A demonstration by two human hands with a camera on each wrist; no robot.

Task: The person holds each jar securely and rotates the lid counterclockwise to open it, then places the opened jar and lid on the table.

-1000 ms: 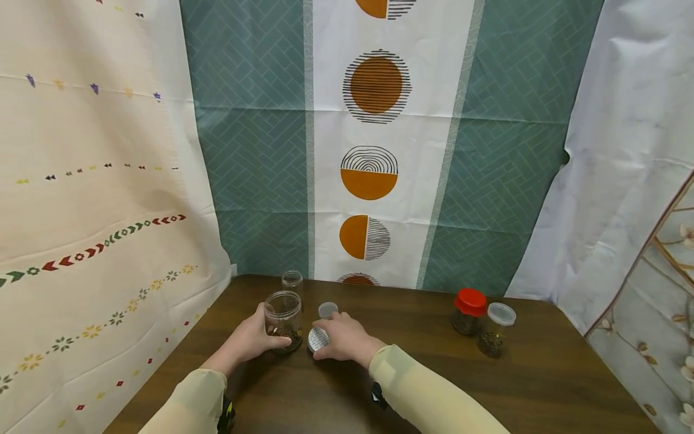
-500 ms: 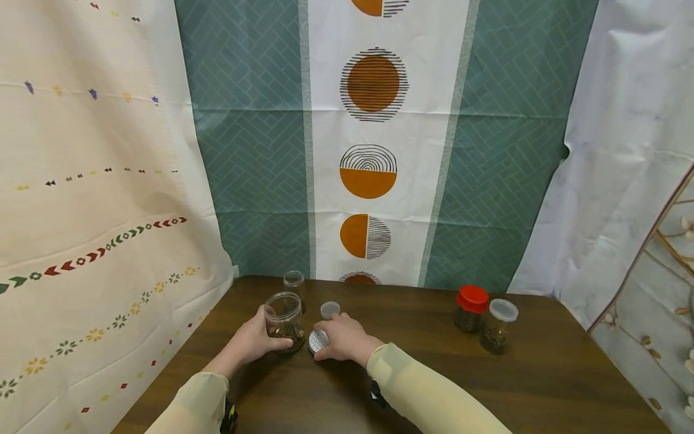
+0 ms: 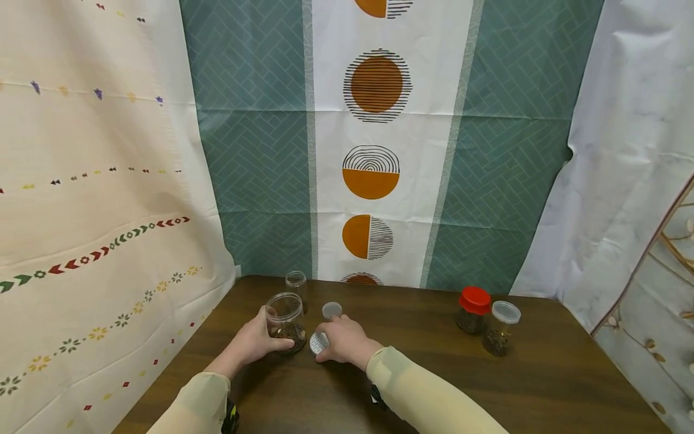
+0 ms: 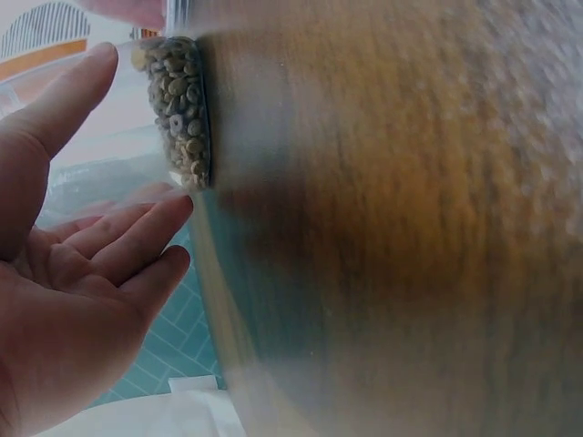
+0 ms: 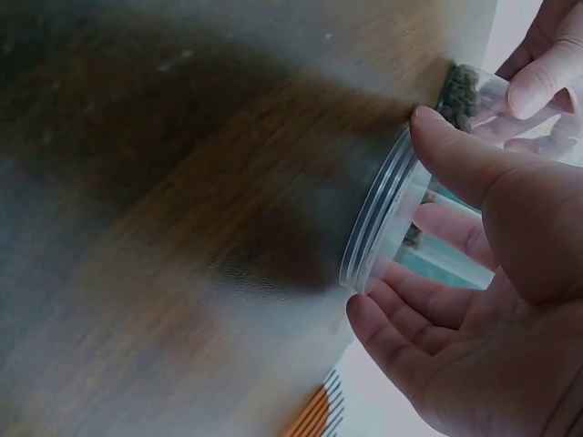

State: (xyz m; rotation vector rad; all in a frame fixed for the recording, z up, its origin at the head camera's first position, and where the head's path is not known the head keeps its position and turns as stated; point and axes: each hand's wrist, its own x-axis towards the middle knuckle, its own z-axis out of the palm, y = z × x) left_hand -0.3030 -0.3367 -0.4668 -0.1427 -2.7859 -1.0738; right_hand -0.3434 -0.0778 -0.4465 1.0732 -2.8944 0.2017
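Observation:
My left hand [image 3: 255, 339] holds a clear, open-topped jar [image 3: 286, 308] upright on the table, thumb on the near side and fingers behind it. Small brown-grey pellets [image 4: 178, 114] cover the jar's bottom. Just right of the jar, my right hand [image 3: 344, 339] grips a round lid [image 3: 318, 343] by its edge, thumb on one side and fingers on the other. The right wrist view shows the ridged clear rim of this lid [image 5: 378, 223], lying flat on the table. Lid and jar stand slightly apart.
Behind the held jar stands a smaller open clear jar [image 3: 296, 283]. A small translucent lid [image 3: 332, 310] lies beyond my right hand. Further right on the brown wooden table [image 3: 412, 343] are a red-lidded jar [image 3: 474, 307] and a white-lidded jar [image 3: 501, 325]. Curtains hang behind.
The head view has shifted slightly. Both hands keep their holds on the jar and the lid, with no clear movement of either thing.

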